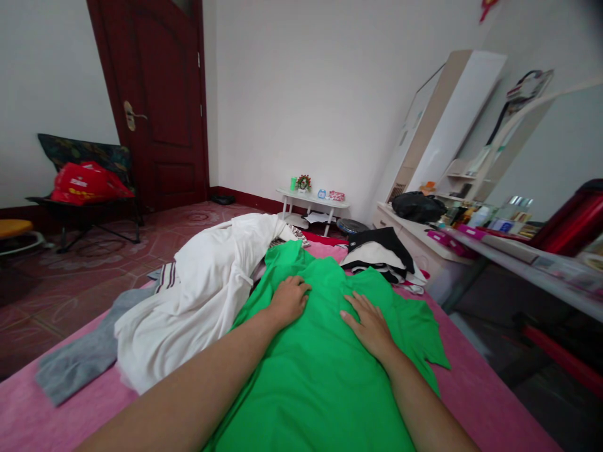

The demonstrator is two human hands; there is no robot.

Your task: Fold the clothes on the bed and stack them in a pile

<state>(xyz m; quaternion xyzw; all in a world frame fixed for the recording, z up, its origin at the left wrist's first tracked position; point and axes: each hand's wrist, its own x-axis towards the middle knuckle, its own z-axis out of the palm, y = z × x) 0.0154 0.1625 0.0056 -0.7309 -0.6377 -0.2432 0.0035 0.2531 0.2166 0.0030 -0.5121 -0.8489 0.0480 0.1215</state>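
My left hand [289,300] rests with fingers curled and my right hand [370,326] lies flat and open, both pressing on the green shirt [315,370] spread over the pink bed [475,402], beside the white garment [198,295]

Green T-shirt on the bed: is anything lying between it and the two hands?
Nothing visible does. The left hand and the right hand both rest directly on the green T-shirt. The white garment lies beside it on the left, not under the hands.
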